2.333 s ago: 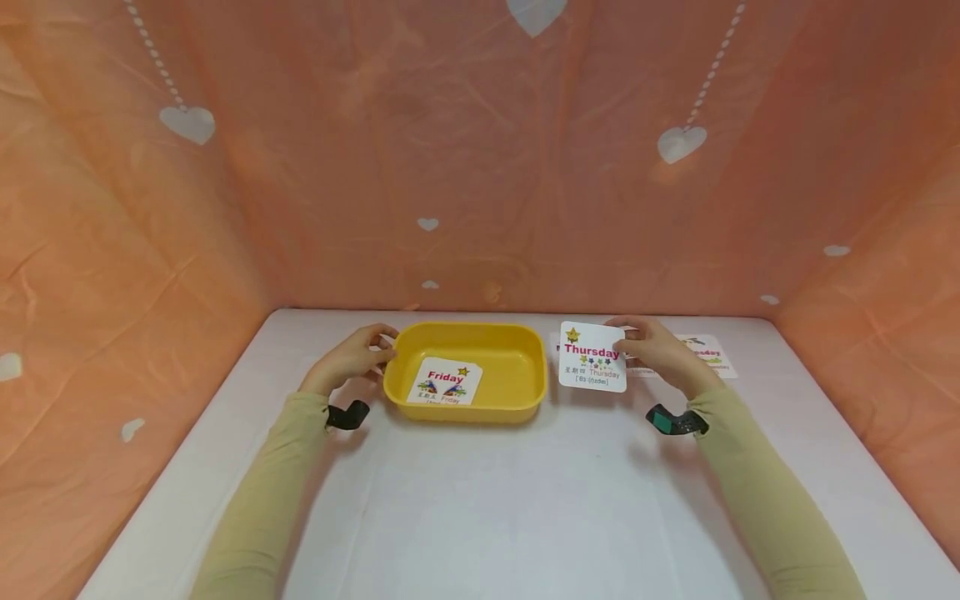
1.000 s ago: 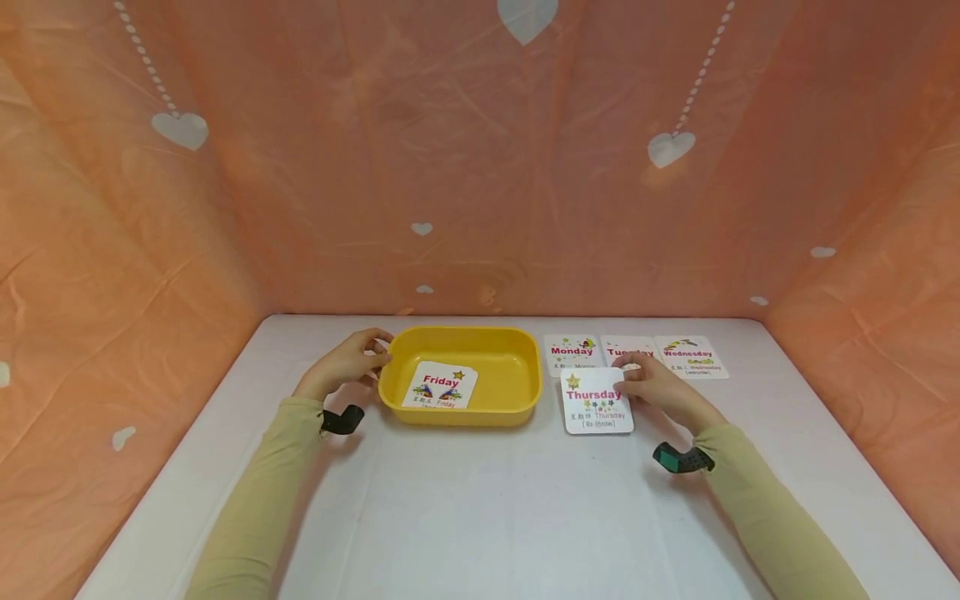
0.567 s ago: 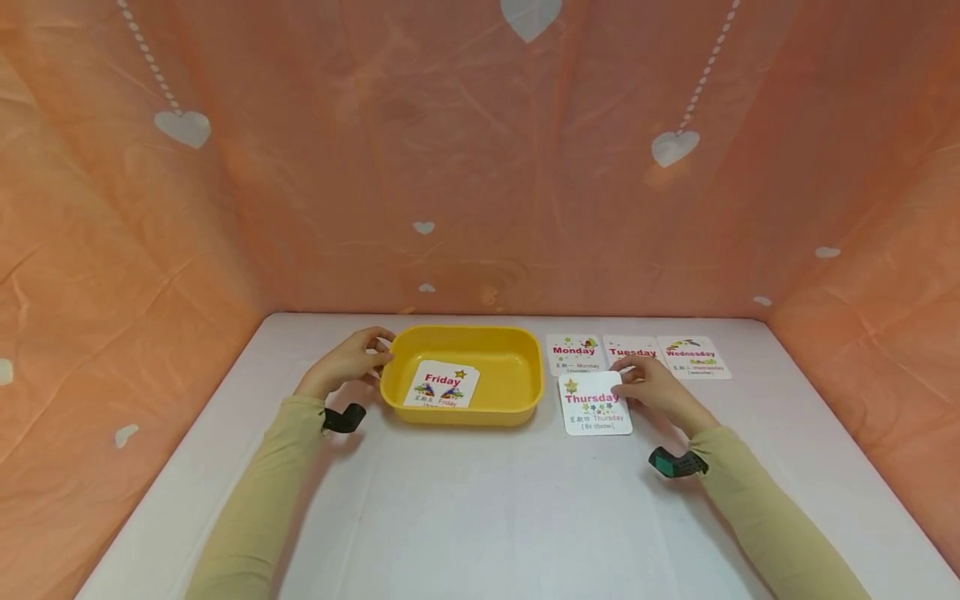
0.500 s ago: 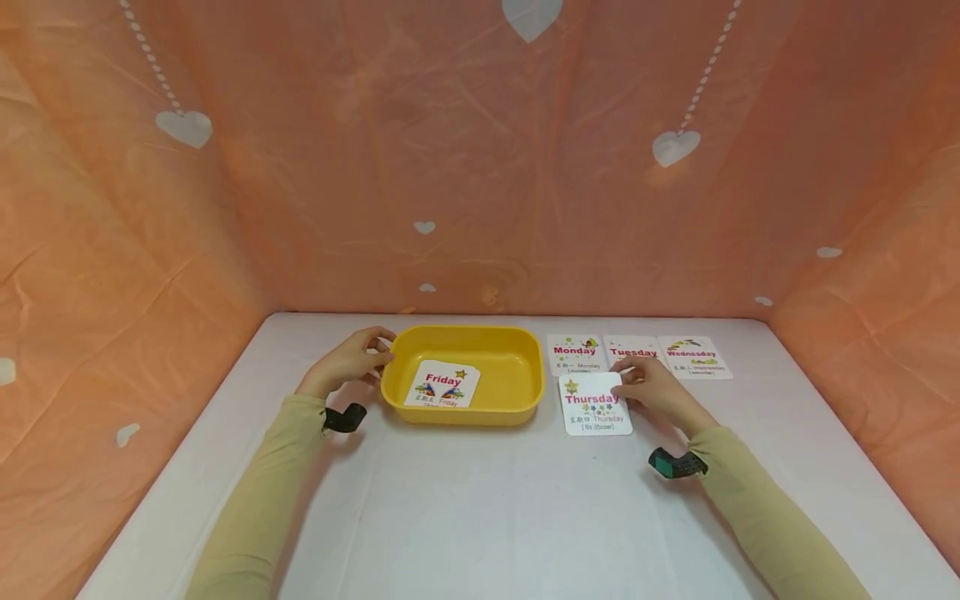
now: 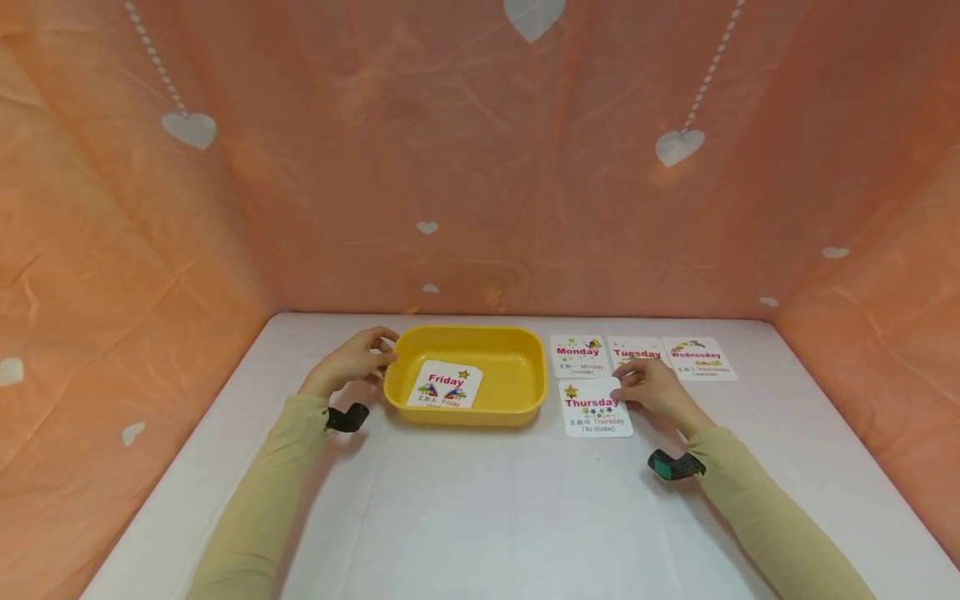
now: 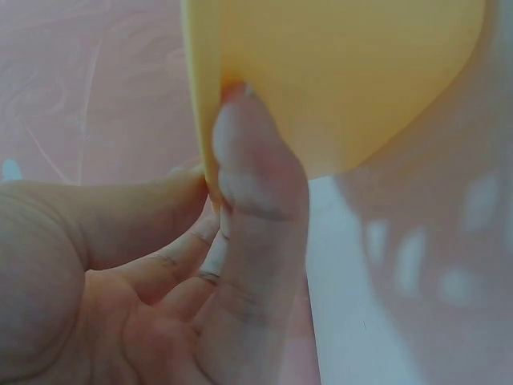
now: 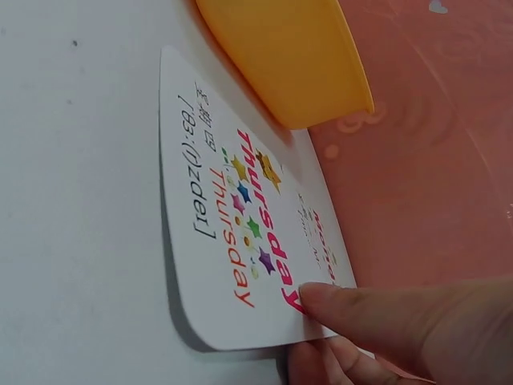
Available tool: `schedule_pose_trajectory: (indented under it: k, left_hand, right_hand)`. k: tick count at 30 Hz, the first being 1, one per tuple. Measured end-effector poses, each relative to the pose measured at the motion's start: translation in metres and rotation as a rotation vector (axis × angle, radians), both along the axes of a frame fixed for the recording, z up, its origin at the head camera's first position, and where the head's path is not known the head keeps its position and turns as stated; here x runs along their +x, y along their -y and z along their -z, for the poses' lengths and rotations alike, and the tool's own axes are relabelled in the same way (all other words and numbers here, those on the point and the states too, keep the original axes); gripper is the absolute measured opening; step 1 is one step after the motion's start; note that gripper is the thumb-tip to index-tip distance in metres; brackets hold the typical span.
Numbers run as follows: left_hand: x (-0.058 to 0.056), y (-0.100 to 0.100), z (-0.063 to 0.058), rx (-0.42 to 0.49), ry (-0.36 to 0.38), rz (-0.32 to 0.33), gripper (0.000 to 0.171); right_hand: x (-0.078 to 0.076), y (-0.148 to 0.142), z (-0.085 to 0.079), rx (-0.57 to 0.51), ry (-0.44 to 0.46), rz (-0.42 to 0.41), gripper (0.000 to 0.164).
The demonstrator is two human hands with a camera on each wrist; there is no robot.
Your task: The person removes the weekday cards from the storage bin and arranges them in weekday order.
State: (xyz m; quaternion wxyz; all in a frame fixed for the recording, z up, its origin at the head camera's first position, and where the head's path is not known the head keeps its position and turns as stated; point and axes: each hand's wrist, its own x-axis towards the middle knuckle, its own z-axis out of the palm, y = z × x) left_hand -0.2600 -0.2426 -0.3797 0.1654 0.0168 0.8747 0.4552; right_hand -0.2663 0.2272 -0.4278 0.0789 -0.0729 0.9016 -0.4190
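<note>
Now lowered, the Thursday card [image 5: 592,410], its corner pinched by the right hand [image 5: 656,392], is just in front of the Monday card [image 5: 579,360], apparently beginning a second row. The left hand [image 5: 349,362] pinches the yellow tray [image 5: 465,417].

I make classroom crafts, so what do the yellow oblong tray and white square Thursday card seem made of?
The yellow oblong tray looks like smooth, glossy plastic: faint highlights show inside it. The white square Thursday card seems stiff, matte paperboard: pinched, it looks nearly flat; possibly laminated.
</note>
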Motion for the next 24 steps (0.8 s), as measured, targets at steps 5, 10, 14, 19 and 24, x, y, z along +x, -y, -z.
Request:
schedule_pose_trajectory:
  k: [5, 10, 14, 19, 24]
  left_hand:
    - [0.0004, 0.0002, 0.0002, 0.005, -0.009, 0.002, 0.039]
    - [0.0009, -0.0003, 0.0000, 0.003, -0.012, 0.007, 0.040]
    - [0.0021, -0.0010, -0.0010, 0.008, -0.015, 0.012, 0.039]
    - [0.0026, -0.0004, -0.0014, 0.015, -0.008, 0.015, 0.039]
    - [0.0010, 0.0005, -0.0004, 0.013, -0.004, 0.009, 0.040]
  right_hand:
    - [0.0007, 0.0020, -0.0004, 0.010, 0.011, 0.018, 0.036]
    - [0.0005, 0.0044, -0.0013, 0.011, 0.032, 0.027, 0.036]
    - [-0.0003, 0.0063, -0.0032, 0.006, 0.044, 0.014, 0.035]
    - [-0.0012, 0.0081, -0.0056, -0.008, 0.098, 0.017, 0.034]
    - [-0.0021, 0.0080, -0.0084, 0.013, 0.126, 0.012, 0.033]
